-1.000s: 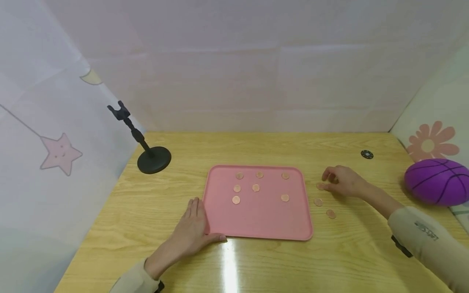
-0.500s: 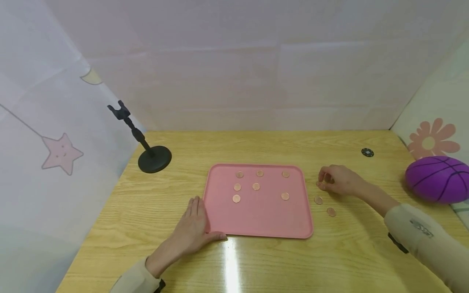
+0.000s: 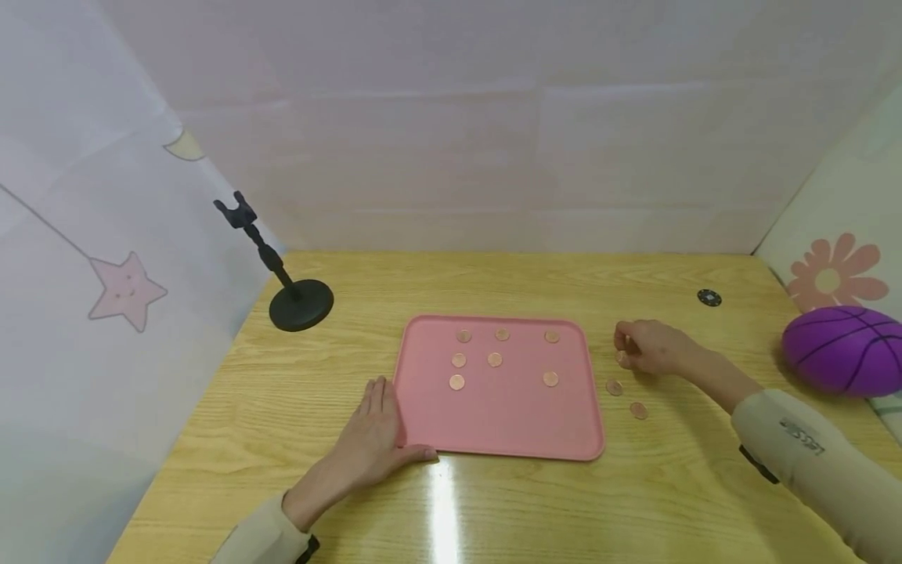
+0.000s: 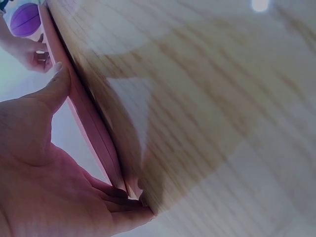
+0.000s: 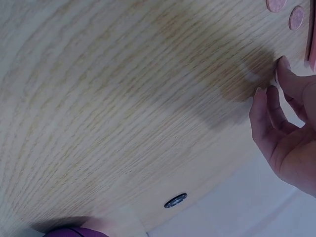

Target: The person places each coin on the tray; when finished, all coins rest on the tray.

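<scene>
A pink tray (image 3: pixel 514 423) lies on the wooden table with several copper coins (image 3: pixel 495 359) spread over its back half. At its front left corner my left hand (image 3: pixel 369 439) rests with straight fingers along the left side and the thumb along the front edge. My right hand (image 3: pixel 654 347), to the right of the tray, has curled fingers and holds a copper coin (image 3: pixel 621 357) by the thumb, low over the table. In the right wrist view the coin (image 5: pixel 276 74) shows edge-on against the thumb tip. Two more coins (image 3: pixel 615 388) lie flat nearer the front.
A purple ball (image 3: pixel 846 350) with black lines sits at the table's right edge. Behind the right hand lies a black round chip (image 3: pixel 708 298). A black stand (image 3: pixel 301 304) with a forked top is at the back left. Printed cloth (image 3: pixel 493 172) hangs around the table.
The coin under my right hand lay flat earlier; now it is tilted up at the fingers, which have closed in on it. My left hand stays at the tray's corner.
</scene>
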A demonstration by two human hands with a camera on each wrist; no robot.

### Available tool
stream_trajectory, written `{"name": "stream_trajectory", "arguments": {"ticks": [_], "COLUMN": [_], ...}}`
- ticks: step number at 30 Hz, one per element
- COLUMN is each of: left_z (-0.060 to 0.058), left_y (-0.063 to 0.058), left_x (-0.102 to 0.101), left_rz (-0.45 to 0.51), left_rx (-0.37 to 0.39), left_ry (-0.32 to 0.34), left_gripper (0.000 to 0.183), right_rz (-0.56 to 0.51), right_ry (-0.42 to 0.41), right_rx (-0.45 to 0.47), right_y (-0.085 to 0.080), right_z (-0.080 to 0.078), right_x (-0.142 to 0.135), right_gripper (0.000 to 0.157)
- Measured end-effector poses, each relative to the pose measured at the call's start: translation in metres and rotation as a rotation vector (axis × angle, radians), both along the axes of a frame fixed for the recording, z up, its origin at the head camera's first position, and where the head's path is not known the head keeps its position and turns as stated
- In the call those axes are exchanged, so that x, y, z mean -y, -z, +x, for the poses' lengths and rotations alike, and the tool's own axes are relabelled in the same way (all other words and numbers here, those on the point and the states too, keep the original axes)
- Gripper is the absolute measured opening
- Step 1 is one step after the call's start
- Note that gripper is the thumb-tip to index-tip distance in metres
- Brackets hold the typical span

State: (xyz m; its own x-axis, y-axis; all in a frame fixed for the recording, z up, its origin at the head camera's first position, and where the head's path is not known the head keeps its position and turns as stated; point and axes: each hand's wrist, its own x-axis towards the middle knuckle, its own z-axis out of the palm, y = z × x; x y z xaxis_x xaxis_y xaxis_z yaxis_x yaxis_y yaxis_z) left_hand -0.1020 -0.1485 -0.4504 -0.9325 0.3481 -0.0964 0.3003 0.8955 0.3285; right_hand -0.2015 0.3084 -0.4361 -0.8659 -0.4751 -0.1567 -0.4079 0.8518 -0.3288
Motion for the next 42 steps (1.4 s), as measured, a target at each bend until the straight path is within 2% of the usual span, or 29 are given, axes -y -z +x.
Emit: {"name": "stream_trajectory", "arguments": {"ticks": [2,7,12,16,21,28,32,36,39,42], "left_z": [0.0,-0.001,0.0,0.0,-0.001,0.003,0.004,0.003,0.002,0.002], "left_y": [0.0,0.001,-0.001,-0.002,-0.004,-0.005,-0.006,-0.006,-0.005,-0.004], "left_x": [-0.001,0.001,0.009,0.019,0.027,0.03,0.03,0.03,0.029,0.029], "left_rz": [-0.005,-0.003,0.0,-0.007,-0.021,-0.01,-0.013,-0.026,-0.03,-0.024], "left_rx": [-0.004,-0.018,-0.031,-0.038,-0.039,-0.048,-0.048,-0.052,-0.062,-0.069], "left_ry": [0.005,0.024,0.032,0.022,0.017,0.013,0.011,0.012,0.012,0.008], "left_gripper": [0.126,0.126,0.126,0.125,0.127,0.128,0.127,0.127,0.128,0.128], "right_rz": [-0.014,-0.15,-0.279,-0.329,-0.362,-0.3,-0.277,-0.273,-0.286,-0.3], "right_ry": [0.019,0.095,0.152,0.12,0.063,0.004,-0.009,0.012,0.014,0.008], "right_rx": [0.015,0.008,-0.048,-0.038,0.057,0.142,0.123,0.11,0.099,0.099], "right_y": [-0.002,-0.01,-0.016,-0.016,-0.01,0.002,0.005,0.006,0.004,0.0], "right_z": [0.001,-0.001,-0.009,-0.017,-0.019,-0.013,-0.011,-0.01,-0.009,-0.007], "right_x": [-0.001,0.009,0.048,0.095,0.148,0.194,0.202,0.199,0.187,0.165], "right_gripper": [0.014,0.016,0.015,0.015,0.01,0.011,0.014,0.015,0.014,0.012]}}
